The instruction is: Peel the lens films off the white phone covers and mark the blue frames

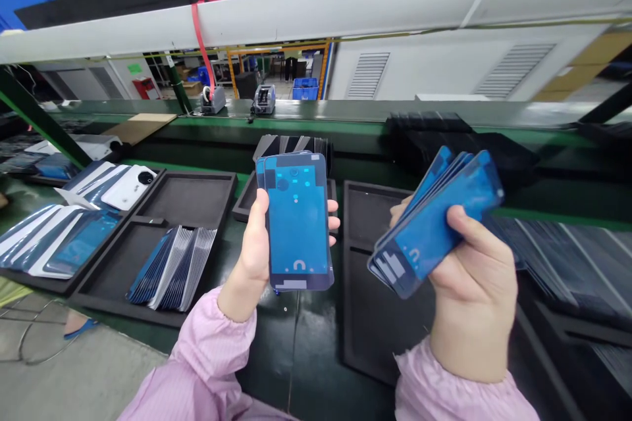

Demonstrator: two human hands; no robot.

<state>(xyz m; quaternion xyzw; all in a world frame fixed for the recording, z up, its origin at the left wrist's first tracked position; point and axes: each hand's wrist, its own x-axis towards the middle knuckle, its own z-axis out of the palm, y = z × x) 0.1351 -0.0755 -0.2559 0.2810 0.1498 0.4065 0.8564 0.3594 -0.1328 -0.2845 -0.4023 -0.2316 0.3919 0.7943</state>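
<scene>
My left hand (257,237) grips a small stack of phone-shaped panels (299,223) with blue film on their faces, held upright near the middle of the view. Fingertips show along the stack's right edge, the thumb along its left. In my right hand (474,270) is a fanned bunch of similar blue-filmed panels (434,227), tilted to the right, with the thumb pressed on the front one. The two bunches are apart. Beneath my right hand lies a black foam tray (368,316), partly hidden by the hand and panels.
Left, a black tray (197,200) holds a leaning row of panels (172,270); more filmed panels (64,237) and a white phone back (129,189) lie beyond. Panels (573,270) fill the right side. Behind stand tape dispensers (264,99); pink tape (200,39) hangs from the beam.
</scene>
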